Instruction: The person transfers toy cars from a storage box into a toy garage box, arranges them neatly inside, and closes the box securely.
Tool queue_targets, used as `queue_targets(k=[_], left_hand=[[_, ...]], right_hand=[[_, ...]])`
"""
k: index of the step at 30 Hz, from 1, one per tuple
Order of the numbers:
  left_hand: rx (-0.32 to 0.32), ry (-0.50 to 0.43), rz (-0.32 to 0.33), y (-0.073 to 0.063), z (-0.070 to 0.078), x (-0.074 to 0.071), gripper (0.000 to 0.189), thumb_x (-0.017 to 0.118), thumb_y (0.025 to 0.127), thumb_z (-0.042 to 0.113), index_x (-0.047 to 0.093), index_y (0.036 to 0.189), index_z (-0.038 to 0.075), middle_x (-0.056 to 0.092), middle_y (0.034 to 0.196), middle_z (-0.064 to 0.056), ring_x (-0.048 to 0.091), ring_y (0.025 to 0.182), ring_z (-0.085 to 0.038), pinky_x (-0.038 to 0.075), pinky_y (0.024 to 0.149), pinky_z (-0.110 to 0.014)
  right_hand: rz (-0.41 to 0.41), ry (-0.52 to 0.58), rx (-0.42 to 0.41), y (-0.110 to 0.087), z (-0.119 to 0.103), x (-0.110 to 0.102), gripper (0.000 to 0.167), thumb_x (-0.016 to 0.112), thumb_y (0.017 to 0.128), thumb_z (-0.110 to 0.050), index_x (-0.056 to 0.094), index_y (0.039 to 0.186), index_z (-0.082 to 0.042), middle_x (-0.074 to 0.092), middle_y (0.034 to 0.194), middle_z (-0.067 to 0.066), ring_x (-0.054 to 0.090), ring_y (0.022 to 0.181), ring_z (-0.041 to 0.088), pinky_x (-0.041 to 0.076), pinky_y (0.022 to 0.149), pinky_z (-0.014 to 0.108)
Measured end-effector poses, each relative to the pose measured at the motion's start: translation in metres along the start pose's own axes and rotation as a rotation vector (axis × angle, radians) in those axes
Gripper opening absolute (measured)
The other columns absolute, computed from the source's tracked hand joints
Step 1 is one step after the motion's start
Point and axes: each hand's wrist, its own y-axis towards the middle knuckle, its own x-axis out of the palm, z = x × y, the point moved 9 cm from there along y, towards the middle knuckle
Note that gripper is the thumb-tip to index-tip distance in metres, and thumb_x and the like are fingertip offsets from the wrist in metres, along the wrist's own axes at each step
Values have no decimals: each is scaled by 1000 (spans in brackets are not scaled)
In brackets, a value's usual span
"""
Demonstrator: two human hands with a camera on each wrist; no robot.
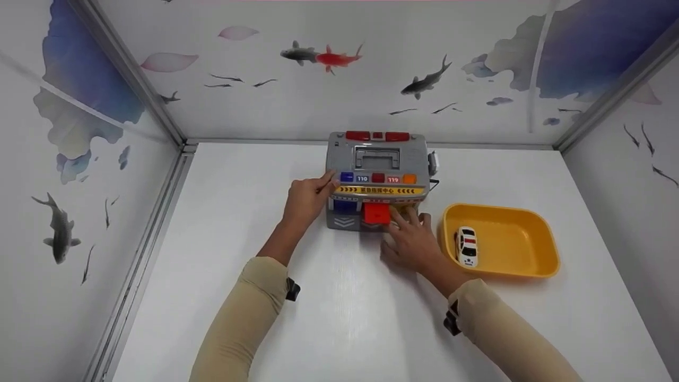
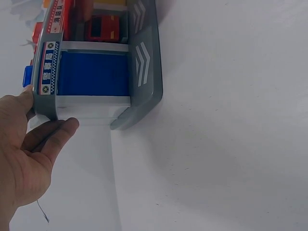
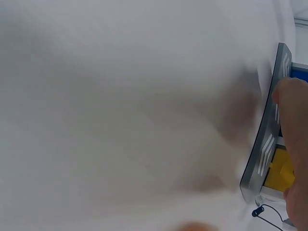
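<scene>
A grey toy rescue garage (image 1: pixel 339 154) with colored buttons and red lights stands against the back wall. My left hand (image 1: pixel 307 199) grips its left front edge, thumb on top and fingers beneath in the left wrist view. The middle bay's red door (image 1: pixel 376 213) is raised and sticks out, while the blue door (image 2: pixel 94 73) beside it is closed. Inside the middle bay sits a red toy car (image 2: pixel 103 28), a fingertip of my right hand right by it. My right hand (image 1: pixel 414 241) reaches to that bay with its fingers spread, partly covering the yellow door (image 3: pixel 280 171).
To the right, a yellow tray (image 1: pixel 509 244) holds a white toy car (image 1: pixel 467 246) along its left side. White panels printed with fish enclose the white table (image 1: pixel 329 318) at the back and sides. A small dark cord (image 3: pixel 269 208) hangs by the garage's right side.
</scene>
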Motion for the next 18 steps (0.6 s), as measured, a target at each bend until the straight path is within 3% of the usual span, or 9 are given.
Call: queue_targets(k=[5, 12, 16, 18], left_hand=[[-6, 8, -2, -1, 0, 0, 48, 66, 111, 50, 65, 151, 26, 78, 135, -10, 71, 96, -17, 64, 91, -41], [-8, 24, 3, -1, 0, 0, 48, 65, 110, 50, 66, 151, 24, 78, 136, -9, 79, 119, -21, 64, 102, -43], [-3, 20, 5, 0, 0, 0, 47, 65, 111, 49, 67, 150, 24, 78, 135, -10, 79, 111, -21, 64, 100, -43], [-3, 21, 5, 0, 0, 0, 47, 65, 111, 49, 66, 151, 25, 78, 136, -9, 79, 115, -21, 64, 102, -43]], right_hand=[[67, 19, -76, -12, 0, -8, 57, 65, 107, -54, 58, 158, -29, 40, 180, 8, 39, 160, 50, 36, 122, 77], [273, -14, -185, -24, 0, -30, 55, 69, 104, -54, 64, 150, -24, 51, 170, 8, 49, 150, 40, 44, 117, 63], [382, -23, -226, -27, 0, -45, 51, 69, 104, -52, 65, 144, -20, 55, 161, 12, 51, 144, 39, 46, 113, 59], [426, -33, -236, -27, -1, -52, 49, 69, 104, -51, 65, 142, -18, 56, 156, 13, 51, 141, 39, 46, 111, 58]])
